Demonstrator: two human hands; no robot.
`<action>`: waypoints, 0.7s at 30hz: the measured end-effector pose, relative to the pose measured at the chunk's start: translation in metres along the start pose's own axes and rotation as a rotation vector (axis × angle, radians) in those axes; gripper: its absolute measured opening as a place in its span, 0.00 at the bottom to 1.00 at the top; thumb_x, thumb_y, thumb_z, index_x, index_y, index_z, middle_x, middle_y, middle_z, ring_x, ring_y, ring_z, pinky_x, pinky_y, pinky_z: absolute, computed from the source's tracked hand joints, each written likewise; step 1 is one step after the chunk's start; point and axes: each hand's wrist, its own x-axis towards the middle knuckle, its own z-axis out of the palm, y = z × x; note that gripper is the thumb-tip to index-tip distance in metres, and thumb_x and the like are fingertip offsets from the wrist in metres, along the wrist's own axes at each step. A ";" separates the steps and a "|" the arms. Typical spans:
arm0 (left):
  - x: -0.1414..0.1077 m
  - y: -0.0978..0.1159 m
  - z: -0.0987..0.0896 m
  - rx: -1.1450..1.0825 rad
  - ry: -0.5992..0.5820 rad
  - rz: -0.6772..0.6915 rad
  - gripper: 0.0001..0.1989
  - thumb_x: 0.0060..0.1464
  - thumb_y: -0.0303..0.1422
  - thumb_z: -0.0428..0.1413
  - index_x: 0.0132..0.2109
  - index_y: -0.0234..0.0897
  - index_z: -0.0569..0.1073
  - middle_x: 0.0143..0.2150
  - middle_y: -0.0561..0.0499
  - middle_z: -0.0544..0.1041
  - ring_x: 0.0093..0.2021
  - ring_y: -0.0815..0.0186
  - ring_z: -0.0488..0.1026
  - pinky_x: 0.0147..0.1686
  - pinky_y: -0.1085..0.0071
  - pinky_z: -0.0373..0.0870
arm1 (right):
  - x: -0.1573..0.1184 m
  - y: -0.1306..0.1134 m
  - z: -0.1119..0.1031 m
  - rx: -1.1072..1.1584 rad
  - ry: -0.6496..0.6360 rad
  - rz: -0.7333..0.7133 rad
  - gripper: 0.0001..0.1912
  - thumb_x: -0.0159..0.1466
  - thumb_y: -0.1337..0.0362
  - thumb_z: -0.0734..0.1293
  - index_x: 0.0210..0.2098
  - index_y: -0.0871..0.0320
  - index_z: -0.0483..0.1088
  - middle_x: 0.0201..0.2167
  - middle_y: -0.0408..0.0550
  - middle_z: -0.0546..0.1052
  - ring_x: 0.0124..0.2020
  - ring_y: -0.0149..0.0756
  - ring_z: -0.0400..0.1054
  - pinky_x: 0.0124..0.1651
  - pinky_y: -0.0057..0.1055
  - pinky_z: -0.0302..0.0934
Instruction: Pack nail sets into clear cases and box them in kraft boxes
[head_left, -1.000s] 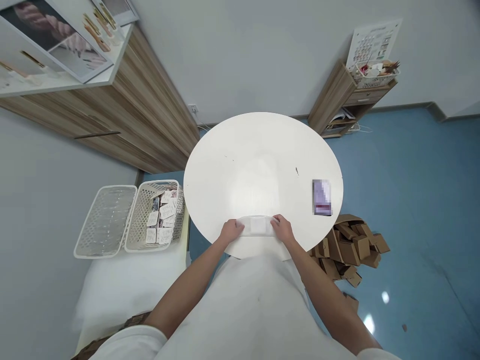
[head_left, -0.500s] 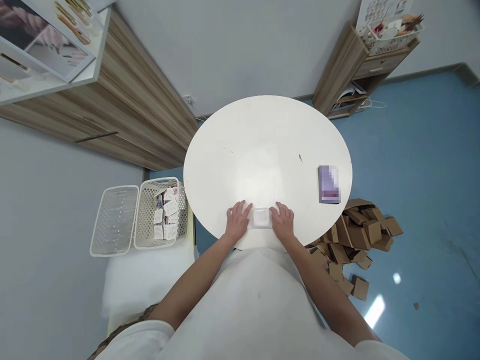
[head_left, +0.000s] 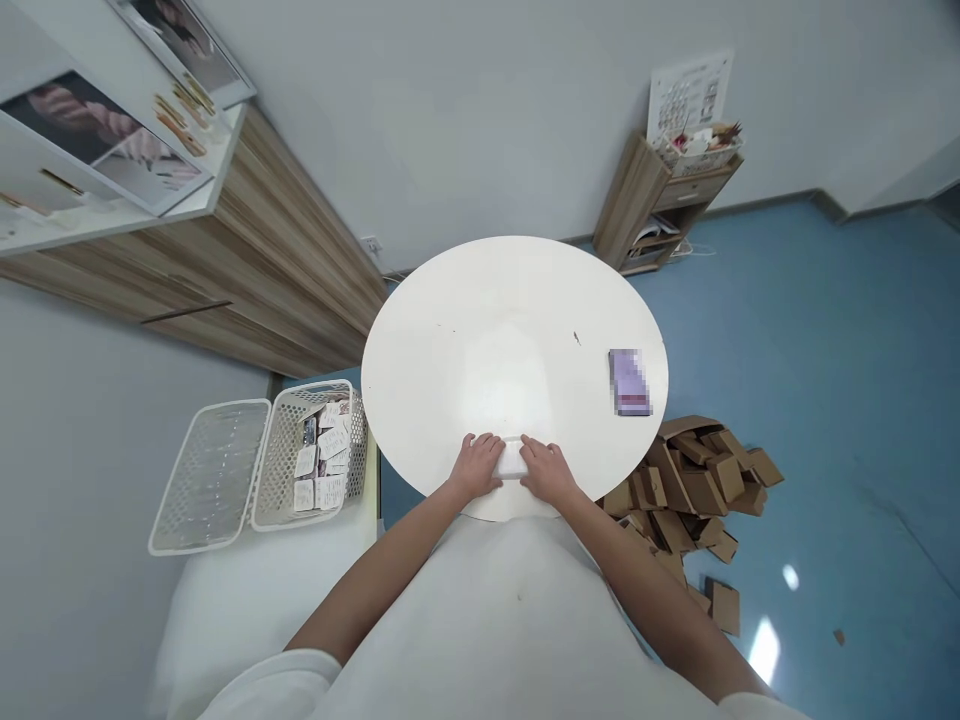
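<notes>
A small white, partly see-through packet [head_left: 512, 460] lies flat at the near edge of the round white table [head_left: 420, 300]. My left hand [head_left: 477, 466] rests on its left side, fingers curved over the edge. On its right side my right hand [head_left: 547, 468] does the same, so both hands hold the packet between them. Its ends are hidden under my fingers. A purple object, blurred into squares [head_left: 630, 382], lies at the right side of the table.
To the left, a white basket [head_left: 262, 500] with labelled packets stands beside its open lid [head_left: 210, 475]. Cardboard boxes [head_left: 701, 490] are heaped on the floor at the right. A wooden cabinet [head_left: 285, 250] and a small shelf [head_left: 626, 210] stand behind.
My hands have come closer together, with the fingers now over the packet's ends. The whole view has shifted, so the table appears lower and the far wall shows more.
</notes>
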 end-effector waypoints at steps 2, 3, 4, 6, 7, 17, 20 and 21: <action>-0.004 0.004 0.002 -0.010 -0.008 0.002 0.26 0.40 0.35 0.57 0.49 0.38 0.62 0.49 0.45 0.68 0.52 0.56 0.60 0.53 0.56 0.46 | -0.004 -0.007 0.000 0.000 -0.031 0.024 0.23 0.51 0.68 0.64 0.47 0.59 0.58 0.59 0.57 0.56 0.55 0.44 0.54 0.48 0.39 0.49; -0.007 0.005 0.003 -0.024 -0.014 0.005 0.25 0.40 0.35 0.57 0.48 0.38 0.63 0.48 0.45 0.69 0.50 0.56 0.62 0.52 0.57 0.48 | -0.007 -0.010 -0.001 0.009 -0.041 0.034 0.24 0.50 0.68 0.63 0.47 0.59 0.58 0.59 0.58 0.56 0.55 0.44 0.54 0.48 0.39 0.49; -0.011 0.006 0.004 -0.046 -0.022 0.006 0.25 0.38 0.36 0.57 0.47 0.37 0.64 0.46 0.45 0.69 0.48 0.56 0.63 0.51 0.57 0.49 | -0.010 -0.013 -0.001 0.027 -0.050 0.049 0.24 0.50 0.68 0.63 0.47 0.59 0.58 0.58 0.58 0.57 0.54 0.45 0.55 0.47 0.38 0.49; -0.020 0.007 0.006 -0.117 -0.046 0.005 0.25 0.36 0.37 0.57 0.45 0.37 0.65 0.44 0.46 0.71 0.46 0.55 0.65 0.49 0.59 0.53 | -0.019 -0.019 -0.003 0.084 -0.082 0.090 0.23 0.50 0.67 0.63 0.46 0.59 0.58 0.53 0.57 0.63 0.49 0.44 0.60 0.44 0.35 0.50; -0.025 0.007 0.007 -0.164 -0.061 0.005 0.26 0.35 0.38 0.57 0.45 0.38 0.66 0.44 0.46 0.71 0.45 0.55 0.65 0.48 0.61 0.55 | -0.023 -0.021 -0.005 0.118 -0.107 0.108 0.22 0.50 0.65 0.63 0.44 0.58 0.58 0.49 0.56 0.67 0.45 0.43 0.62 0.42 0.34 0.51; -0.035 -0.002 0.009 -0.467 -0.104 -0.048 0.19 0.44 0.42 0.50 0.44 0.43 0.72 0.45 0.50 0.72 0.48 0.56 0.65 0.46 0.66 0.60 | -0.031 -0.018 -0.017 0.449 -0.199 0.190 0.13 0.53 0.62 0.61 0.38 0.56 0.61 0.34 0.47 0.70 0.32 0.34 0.62 0.32 0.27 0.51; -0.032 -0.011 0.008 -0.592 -0.071 -0.122 0.20 0.48 0.47 0.46 0.39 0.41 0.74 0.44 0.48 0.72 0.44 0.58 0.67 0.42 0.68 0.62 | -0.023 -0.012 -0.022 0.508 -0.142 0.161 0.10 0.57 0.59 0.58 0.35 0.56 0.64 0.36 0.47 0.69 0.37 0.36 0.63 0.37 0.29 0.53; -0.032 -0.016 0.008 -0.645 -0.053 -0.159 0.21 0.47 0.48 0.46 0.38 0.40 0.74 0.43 0.48 0.72 0.43 0.59 0.68 0.41 0.68 0.62 | -0.022 -0.010 -0.022 0.525 -0.127 0.169 0.11 0.58 0.58 0.57 0.35 0.56 0.64 0.38 0.48 0.69 0.39 0.36 0.63 0.38 0.30 0.54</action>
